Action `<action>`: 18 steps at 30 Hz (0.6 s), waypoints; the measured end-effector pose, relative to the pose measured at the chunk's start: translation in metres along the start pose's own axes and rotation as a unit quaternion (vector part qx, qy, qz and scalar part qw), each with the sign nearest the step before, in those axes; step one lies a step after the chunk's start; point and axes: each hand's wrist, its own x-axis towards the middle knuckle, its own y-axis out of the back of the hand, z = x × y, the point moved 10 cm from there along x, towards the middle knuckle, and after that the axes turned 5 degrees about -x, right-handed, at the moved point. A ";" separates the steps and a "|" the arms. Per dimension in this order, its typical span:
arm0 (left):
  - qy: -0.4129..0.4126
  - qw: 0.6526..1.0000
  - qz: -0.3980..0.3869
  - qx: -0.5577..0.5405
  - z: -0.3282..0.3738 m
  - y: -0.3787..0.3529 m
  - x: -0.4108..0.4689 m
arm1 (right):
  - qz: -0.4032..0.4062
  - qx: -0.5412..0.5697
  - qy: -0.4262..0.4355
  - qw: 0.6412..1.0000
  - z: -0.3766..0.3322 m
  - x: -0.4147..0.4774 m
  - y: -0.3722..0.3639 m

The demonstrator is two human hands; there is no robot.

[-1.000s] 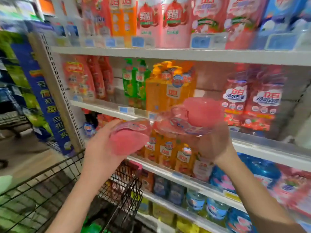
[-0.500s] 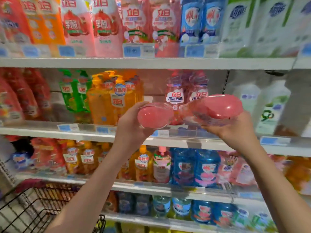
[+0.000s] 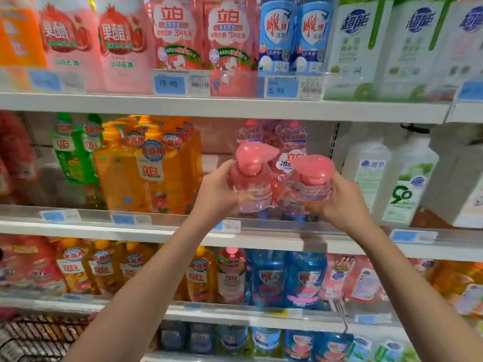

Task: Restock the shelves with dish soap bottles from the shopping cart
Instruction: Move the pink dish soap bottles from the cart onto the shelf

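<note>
White shelves [image 3: 235, 108] run in tiers across the view, blue price tags [image 3: 169, 84] on their edges, a pale back panel [image 3: 322, 142] behind; a wire cart [image 3: 34, 335] sits lower left.

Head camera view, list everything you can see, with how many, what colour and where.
shelves: several levels, white, across the view
pink pouches: several, pink, top shelf
blue pouches: two, blue, top shelf
price tags: several, blue, shelf edges
orange pump bottles: several, orange, middle shelf, left
green bottles: two, green, left of the orange ones
white bottles: at least two, white, middle shelf, right
blue bottles: two, blue, next shelf down
shopping cart: one, black wire, bottom left
left pump bottle: one, pink, before the middle shelf
right pump bottle: one, pink, beside it
left grip: holds left pump bottle
right grip: holds right pump bottle
</note>
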 end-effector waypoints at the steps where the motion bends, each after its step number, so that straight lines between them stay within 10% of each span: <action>1: 0.013 1.000 0.002 -0.005 -0.006 -0.001 0.005 | -0.007 0.004 -0.009 1.000 0.007 0.004 -0.002; 18: 0.133 0.983 -0.125 -0.027 -0.056 -0.021 0.066 | -0.103 0.130 -0.145 0.975 0.075 0.065 -0.034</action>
